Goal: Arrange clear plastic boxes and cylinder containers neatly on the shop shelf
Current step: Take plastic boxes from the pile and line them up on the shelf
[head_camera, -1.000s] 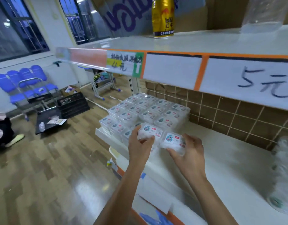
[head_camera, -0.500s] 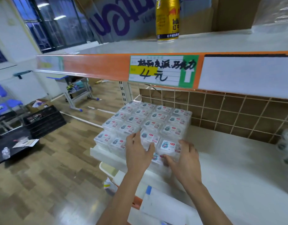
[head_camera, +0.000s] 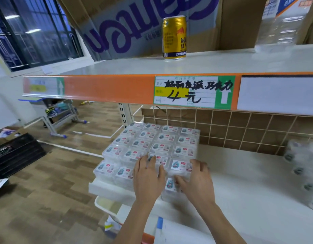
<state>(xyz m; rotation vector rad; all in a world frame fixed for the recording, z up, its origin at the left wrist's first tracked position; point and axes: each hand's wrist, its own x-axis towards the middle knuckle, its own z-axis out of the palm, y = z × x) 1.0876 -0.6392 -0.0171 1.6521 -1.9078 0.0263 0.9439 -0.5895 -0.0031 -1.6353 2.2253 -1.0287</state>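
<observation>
Hands work side by side at the front edge of the lower shelf (head_camera: 249, 191), both arms reaching in from below. The left hand (head_camera: 148, 180) lies flat, fingers straight and slightly spread, pressing down on the front row of the clear boxes (head_camera: 152, 138). The right hand (head_camera: 198, 182) grips the front box (head_camera: 180, 166) at the near right corner of the block, fingers bent over its far right edge and thumb laid along the stack's front face beneath it.

The boxes are small, square and transparent, each with a white label showing a blue figure and a red tag. They are packed edge to edge in a grid, stacked more than one layer deep, at the left end of the lower shelf. Cylinder containers (head_camera: 302, 173), blurred, stand piled toward the right end of the lower shelf. A gold can (head_camera: 174, 37) stands on the board above the lower shelf.

A second ago each hand held a box lifted clear of the block; both boxes now sit in the front row, level with their neighbours.
</observation>
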